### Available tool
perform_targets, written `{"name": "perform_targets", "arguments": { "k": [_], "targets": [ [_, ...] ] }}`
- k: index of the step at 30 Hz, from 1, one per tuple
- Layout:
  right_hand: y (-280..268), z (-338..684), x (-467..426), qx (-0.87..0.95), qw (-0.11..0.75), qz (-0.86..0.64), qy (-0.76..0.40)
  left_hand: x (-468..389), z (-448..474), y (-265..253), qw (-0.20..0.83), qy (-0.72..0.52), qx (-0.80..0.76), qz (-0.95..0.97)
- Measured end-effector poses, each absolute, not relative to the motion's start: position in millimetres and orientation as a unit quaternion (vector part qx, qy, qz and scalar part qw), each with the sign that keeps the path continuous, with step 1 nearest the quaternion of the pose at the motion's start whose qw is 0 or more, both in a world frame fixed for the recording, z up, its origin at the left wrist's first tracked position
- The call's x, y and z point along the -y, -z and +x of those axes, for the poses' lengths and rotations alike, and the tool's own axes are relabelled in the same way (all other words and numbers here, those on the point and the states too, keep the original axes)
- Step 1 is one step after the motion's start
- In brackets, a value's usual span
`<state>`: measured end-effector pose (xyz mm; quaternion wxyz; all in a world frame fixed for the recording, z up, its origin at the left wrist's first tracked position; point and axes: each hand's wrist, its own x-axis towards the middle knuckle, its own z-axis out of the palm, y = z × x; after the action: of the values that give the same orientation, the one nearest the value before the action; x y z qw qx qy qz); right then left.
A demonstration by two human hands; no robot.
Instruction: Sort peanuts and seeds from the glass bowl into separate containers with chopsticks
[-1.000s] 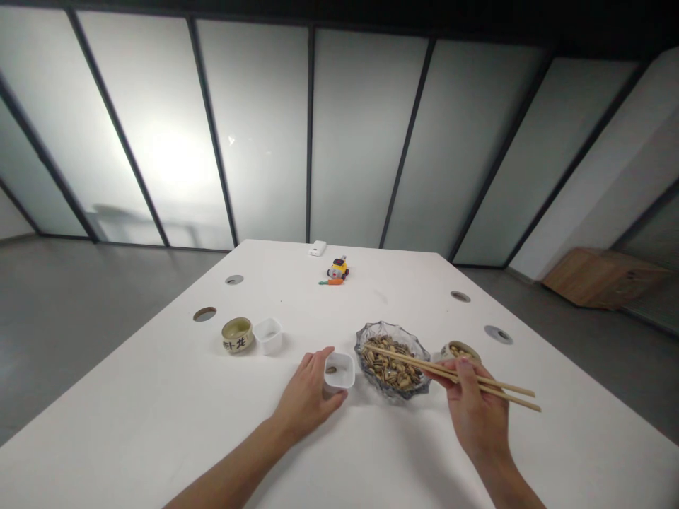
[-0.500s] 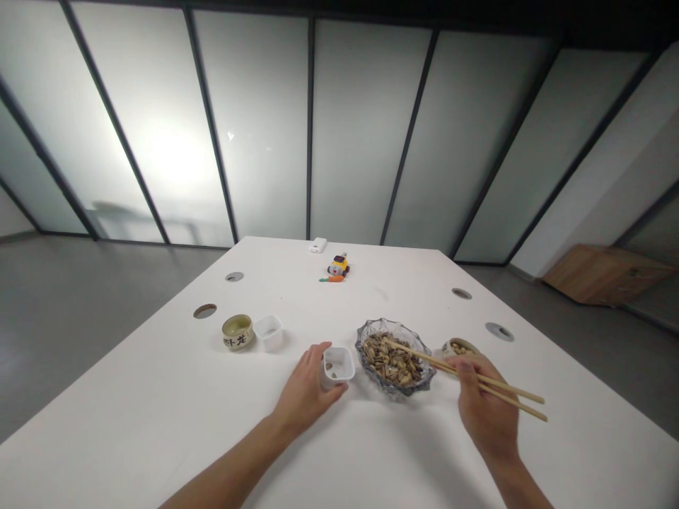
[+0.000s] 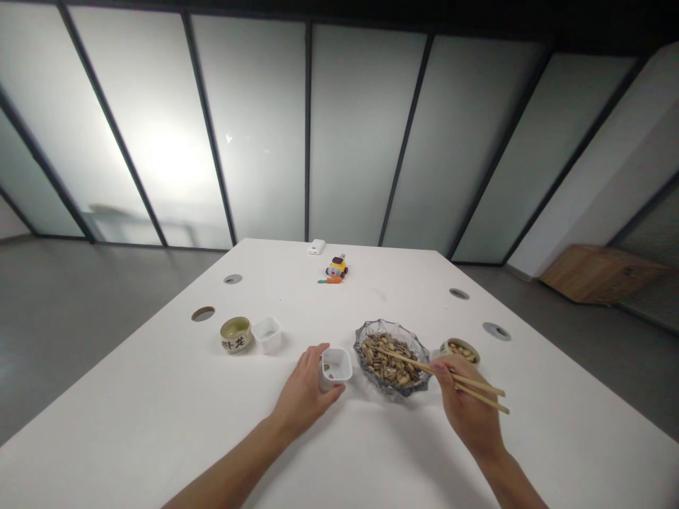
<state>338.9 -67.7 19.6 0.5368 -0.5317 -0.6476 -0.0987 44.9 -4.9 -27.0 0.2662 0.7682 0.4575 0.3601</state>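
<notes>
My left hand (image 3: 305, 385) is wrapped around the side of a small white plastic cup (image 3: 344, 367), which has a few seeds at its bottom and stands on the table. In my right hand (image 3: 469, 410) is a pair of wooden chopsticks (image 3: 480, 387). Their tips reach in among the striped sunflower seeds (image 3: 390, 360) in a scalloped glass bowl (image 3: 418, 387). Whether a seed is pinched between the tips is too small to tell. Partly behind my right hand sits a ceramic bowl (image 3: 445, 348) with pale nuts or beans inside.
On the left of the white table (image 3: 159, 417) stand an olive-green ceramic bowl (image 3: 236, 341) with dark characters and a second white plastic cup (image 3: 269, 343). Further back lie a yellow toy car (image 3: 338, 267), a toy carrot (image 3: 332, 281) and a white box-shaped device (image 3: 317, 247).
My right hand has shifted left, and the chopstick tips have moved left and slightly down into the seeds. My left hand stays on the white cup.
</notes>
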Motion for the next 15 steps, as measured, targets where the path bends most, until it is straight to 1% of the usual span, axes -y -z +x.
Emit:
{"name": "perform_targets", "arguments": {
  "k": [8, 15],
  "targets": [
    [-15.6, 336.7, 69.0, 0.692, 0.509, -0.508, 0.057, 2.7, 43.8, 30.3, 0.257, -0.355, -0.442, 0.783],
    [-14.1, 336.1, 68.7, 0.705, 0.509, -0.492, 0.045, 3.4, 43.3, 28.9, 0.259, -0.351, -0.44, 0.785]
  ]
}}
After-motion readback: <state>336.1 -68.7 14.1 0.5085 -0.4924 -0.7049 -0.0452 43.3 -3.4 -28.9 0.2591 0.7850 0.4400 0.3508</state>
